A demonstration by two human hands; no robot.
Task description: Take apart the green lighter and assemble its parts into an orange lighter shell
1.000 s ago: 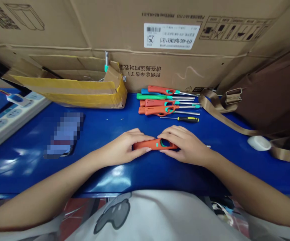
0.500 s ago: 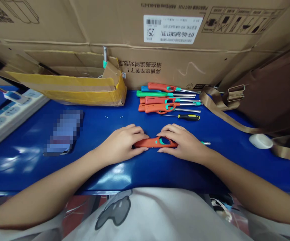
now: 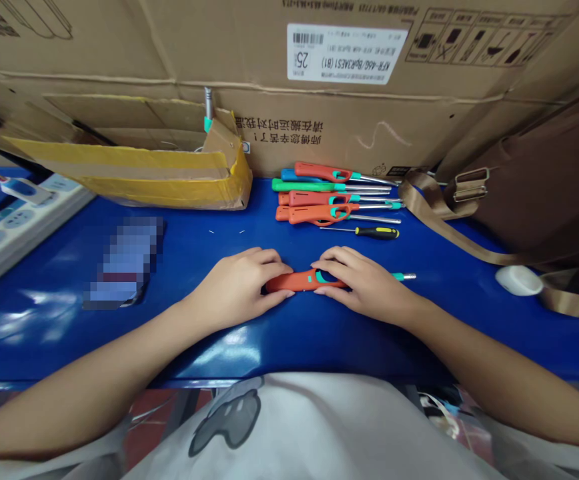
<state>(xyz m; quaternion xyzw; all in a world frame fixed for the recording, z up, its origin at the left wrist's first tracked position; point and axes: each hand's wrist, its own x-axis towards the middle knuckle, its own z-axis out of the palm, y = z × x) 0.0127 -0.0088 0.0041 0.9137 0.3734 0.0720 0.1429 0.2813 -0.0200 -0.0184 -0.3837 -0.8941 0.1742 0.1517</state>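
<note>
An orange utility lighter with turquoise parts lies across the blue table in front of me, both hands closed on it. My left hand pinches the butt of its handle between thumb and fingers. Around the trigger end, my right hand grips the body and hides part of the barrel; the metal tip shows beyond that hand. Behind them rests a group of several lighters in orange, red, green and blue, their barrels pointing right. A black and yellow screwdriver lies just in front of that group.
A yellow-taped cardboard box stands back left, with a lighter barrel sticking up. A phone and power strip are on the left. To the right are a strap and a white object. A large carton walls the back.
The lighter has shifted and tilted slightly, its metal tip a little higher and further left in view. Both hands keep their hold on it.
</note>
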